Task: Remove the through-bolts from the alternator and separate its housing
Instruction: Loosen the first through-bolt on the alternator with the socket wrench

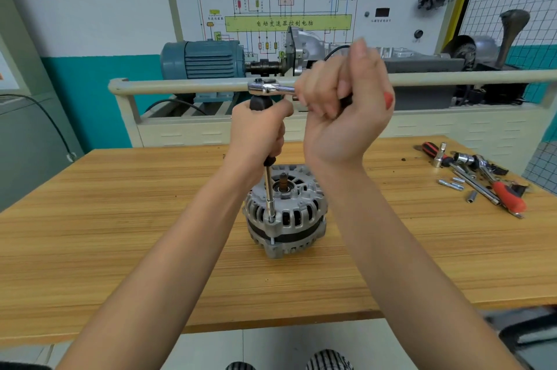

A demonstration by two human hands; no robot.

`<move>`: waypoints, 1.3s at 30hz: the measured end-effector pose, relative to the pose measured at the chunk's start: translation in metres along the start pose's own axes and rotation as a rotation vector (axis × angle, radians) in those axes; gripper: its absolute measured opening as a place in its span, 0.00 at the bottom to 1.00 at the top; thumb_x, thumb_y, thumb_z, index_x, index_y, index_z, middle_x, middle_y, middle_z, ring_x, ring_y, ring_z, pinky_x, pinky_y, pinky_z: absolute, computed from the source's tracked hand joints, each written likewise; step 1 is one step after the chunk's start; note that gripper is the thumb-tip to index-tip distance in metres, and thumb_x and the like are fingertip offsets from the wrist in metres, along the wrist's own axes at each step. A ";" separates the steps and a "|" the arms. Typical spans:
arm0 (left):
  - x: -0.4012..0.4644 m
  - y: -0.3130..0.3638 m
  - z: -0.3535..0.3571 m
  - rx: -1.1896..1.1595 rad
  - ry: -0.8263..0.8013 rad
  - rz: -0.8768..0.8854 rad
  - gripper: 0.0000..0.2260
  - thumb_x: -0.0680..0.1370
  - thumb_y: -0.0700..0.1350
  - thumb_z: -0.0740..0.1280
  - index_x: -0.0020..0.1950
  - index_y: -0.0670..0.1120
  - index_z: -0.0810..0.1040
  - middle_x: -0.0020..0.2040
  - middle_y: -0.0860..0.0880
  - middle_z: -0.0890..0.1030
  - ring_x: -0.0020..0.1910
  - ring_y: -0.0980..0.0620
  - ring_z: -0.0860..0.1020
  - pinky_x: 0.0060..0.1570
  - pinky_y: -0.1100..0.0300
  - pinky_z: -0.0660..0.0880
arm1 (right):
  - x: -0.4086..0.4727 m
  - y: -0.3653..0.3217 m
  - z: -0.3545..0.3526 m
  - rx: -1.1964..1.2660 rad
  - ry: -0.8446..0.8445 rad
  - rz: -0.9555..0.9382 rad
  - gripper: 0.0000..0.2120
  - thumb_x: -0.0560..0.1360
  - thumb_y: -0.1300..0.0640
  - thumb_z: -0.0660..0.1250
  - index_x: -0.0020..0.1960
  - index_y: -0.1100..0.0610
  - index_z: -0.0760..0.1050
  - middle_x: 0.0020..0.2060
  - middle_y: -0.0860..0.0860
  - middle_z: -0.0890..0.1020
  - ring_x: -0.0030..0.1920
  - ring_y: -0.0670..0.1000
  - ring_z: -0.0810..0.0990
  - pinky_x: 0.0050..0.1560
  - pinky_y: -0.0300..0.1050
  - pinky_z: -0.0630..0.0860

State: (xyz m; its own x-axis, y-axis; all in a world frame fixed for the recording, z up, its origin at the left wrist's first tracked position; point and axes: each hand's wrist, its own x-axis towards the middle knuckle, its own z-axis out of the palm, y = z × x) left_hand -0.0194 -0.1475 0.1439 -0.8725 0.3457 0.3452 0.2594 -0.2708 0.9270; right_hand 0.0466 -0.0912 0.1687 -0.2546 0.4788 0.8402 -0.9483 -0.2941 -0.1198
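One alternator stands at the centre of the frame on the wooden bench, shaft end up, below both hands. The left hand curls round the black grip of an upright extension driver whose tip sits on a through-bolt at the housing's near-left rim. The right hand, just right of it and higher, grips the handle of one ratchet lying level across the driver's top. Loose tools lie in a pile at the right edge of the frame.

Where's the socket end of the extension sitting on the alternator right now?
In the head view, the extension runs down from the left hand to a through-bolt on the alternator rim, at its left front edge.
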 end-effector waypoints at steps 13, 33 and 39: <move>0.001 0.013 -0.008 -0.093 -0.364 -0.080 0.25 0.78 0.36 0.60 0.22 0.49 0.61 0.18 0.53 0.58 0.16 0.56 0.55 0.20 0.68 0.52 | 0.034 0.006 -0.040 0.569 0.379 0.572 0.28 0.81 0.58 0.52 0.21 0.55 0.61 0.15 0.47 0.59 0.16 0.46 0.58 0.21 0.36 0.58; 0.002 0.014 -0.016 -0.109 -0.595 -0.092 0.19 0.72 0.38 0.63 0.22 0.48 0.62 0.18 0.53 0.60 0.16 0.56 0.57 0.21 0.68 0.55 | 0.042 0.008 -0.046 0.676 0.342 0.708 0.28 0.81 0.56 0.51 0.21 0.56 0.60 0.14 0.48 0.60 0.15 0.47 0.59 0.21 0.37 0.59; 0.000 0.009 -0.007 -0.064 -0.215 -0.050 0.23 0.77 0.34 0.61 0.24 0.49 0.60 0.19 0.53 0.58 0.17 0.55 0.54 0.21 0.68 0.53 | 0.022 -0.001 -0.025 0.381 0.294 0.429 0.26 0.81 0.59 0.52 0.23 0.56 0.61 0.16 0.47 0.60 0.18 0.46 0.57 0.23 0.38 0.59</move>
State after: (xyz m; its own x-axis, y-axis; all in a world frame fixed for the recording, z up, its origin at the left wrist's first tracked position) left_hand -0.0199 -0.1559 0.1516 -0.7736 0.5419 0.3283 0.1851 -0.3022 0.9351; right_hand 0.0376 -0.0593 0.1739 -0.6887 0.4446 0.5728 -0.6307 -0.7571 -0.1707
